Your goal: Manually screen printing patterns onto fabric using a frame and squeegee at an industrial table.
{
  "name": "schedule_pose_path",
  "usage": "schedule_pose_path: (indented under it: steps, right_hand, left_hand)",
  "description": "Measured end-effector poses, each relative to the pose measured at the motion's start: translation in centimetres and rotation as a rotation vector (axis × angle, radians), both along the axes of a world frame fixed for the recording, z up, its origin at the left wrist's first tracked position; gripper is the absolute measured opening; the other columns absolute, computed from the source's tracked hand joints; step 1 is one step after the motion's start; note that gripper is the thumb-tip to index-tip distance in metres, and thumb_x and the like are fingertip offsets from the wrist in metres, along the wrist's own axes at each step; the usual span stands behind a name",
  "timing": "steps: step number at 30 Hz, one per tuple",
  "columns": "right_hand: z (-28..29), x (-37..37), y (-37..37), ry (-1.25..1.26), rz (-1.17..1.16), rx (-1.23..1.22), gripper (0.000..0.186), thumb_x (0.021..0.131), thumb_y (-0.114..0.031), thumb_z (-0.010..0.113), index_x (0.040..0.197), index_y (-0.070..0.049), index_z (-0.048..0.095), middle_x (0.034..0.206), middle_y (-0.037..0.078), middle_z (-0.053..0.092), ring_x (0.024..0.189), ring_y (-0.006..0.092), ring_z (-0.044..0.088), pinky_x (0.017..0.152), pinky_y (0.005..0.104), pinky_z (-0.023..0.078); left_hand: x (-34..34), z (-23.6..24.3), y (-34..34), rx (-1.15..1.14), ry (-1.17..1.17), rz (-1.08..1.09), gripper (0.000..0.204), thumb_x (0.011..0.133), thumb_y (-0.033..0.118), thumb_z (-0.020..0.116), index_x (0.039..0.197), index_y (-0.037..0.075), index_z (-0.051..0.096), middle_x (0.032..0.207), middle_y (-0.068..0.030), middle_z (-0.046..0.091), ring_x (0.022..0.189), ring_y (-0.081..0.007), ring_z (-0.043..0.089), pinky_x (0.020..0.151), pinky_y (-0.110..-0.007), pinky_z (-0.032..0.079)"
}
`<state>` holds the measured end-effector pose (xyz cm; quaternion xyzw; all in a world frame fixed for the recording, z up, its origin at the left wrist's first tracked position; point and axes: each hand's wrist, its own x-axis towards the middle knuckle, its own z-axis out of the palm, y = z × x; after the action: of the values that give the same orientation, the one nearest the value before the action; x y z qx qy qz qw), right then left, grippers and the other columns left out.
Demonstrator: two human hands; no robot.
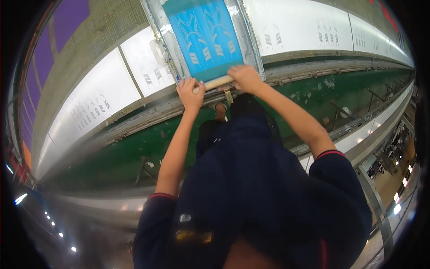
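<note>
At the near end of a screen-printing frame (253,40), a wooden squeegee handle (217,83) is held crosswise by two bare hands. Its left end is clamped by the curled fingers of the left hand (190,93); its right part is gripped from above by the fingers of the right hand (246,78). Whether the blade is pressed down cannot be told. Beyond the handle, blue mesh (205,33) is marked with pale motifs. White panels (300,22) printed with grey marks are seen left and right, above a green floor (304,96).
</note>
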<state>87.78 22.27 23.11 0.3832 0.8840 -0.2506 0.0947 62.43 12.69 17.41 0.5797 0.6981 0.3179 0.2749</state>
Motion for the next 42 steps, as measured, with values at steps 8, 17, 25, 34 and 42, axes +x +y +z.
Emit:
schedule_pose_path:
  steps: [8, 17, 25, 34, 42]
  right_hand:
    - [-4.6, -10.0, 29.0, 0.095, 0.087, 0.324, 0.029, 0.077, -0.028, 0.083, 0.1, -0.011, 0.077, 0.091, 0.014, 0.075, 0.09, 0.0379, 0.075, 0.081, 0.0523, 0.06]
    - [-4.7, -10.2, 28.4, 0.097, 0.016, 0.303, 0.027, 0.075, -0.029, 0.081, 0.089, -0.007, 0.077, 0.085, 0.021, 0.076, 0.083, 0.0424, 0.076, 0.077, 0.0553, 0.06]
    - [-1.2, -1.9, 3.2, 0.074, -0.035, 0.219, 0.029, 0.076, -0.014, 0.08, 0.101, -0.01, 0.067, 0.097, 0.008, 0.071, 0.094, 0.0304, 0.073, 0.084, 0.0455, 0.058]
    - [1.2, -1.0, -3.3, 0.114, -0.045, 0.216, 0.03, 0.075, -0.009, 0.079, 0.103, -0.008, 0.068, 0.102, 0.01, 0.071, 0.103, 0.0328, 0.072, 0.096, 0.0476, 0.054]
    - [2.5, -1.6, -3.5, 0.134, -0.08, 0.233, 0.024, 0.075, -0.012, 0.081, 0.096, -0.009, 0.07, 0.098, 0.011, 0.07, 0.102, 0.0342, 0.071, 0.093, 0.0481, 0.054]
  left_hand:
    - [-9.2, -4.5, 26.4, -0.042, 0.069, 0.256, 0.039, 0.094, 0.048, 0.078, 0.095, 0.009, 0.08, 0.099, -0.015, 0.077, 0.109, -0.0387, 0.065, 0.1, -0.051, 0.048]
    - [-8.8, -7.2, 28.1, 0.255, -0.255, 0.357, 0.028, 0.093, 0.028, 0.072, 0.092, 0.001, 0.077, 0.093, -0.0178, 0.076, 0.092, -0.0336, 0.07, 0.086, -0.041, 0.052]
    - [-1.0, -2.5, 4.4, 0.133, -0.218, 0.15, 0.013, 0.081, 0.013, 0.063, 0.076, 0.005, 0.055, 0.08, -0.0124, 0.053, 0.08, -0.0351, 0.055, 0.076, -0.043, 0.038]
    - [-5.1, -1.3, 0.3, 0.207, -0.098, 0.118, 0.014, 0.093, 0.023, 0.076, 0.09, 0.009, 0.077, 0.094, -0.0127, 0.07, 0.103, -0.0356, 0.062, 0.092, -0.049, 0.048]
    - [-12.8, -2.4, 14.5, -0.344, -0.597, 0.562, 0.04, 0.099, 0.038, 0.07, 0.133, 0.016, 0.074, 0.085, -0.0136, 0.075, 0.075, -0.0263, 0.068, 0.077, -0.045, 0.056]
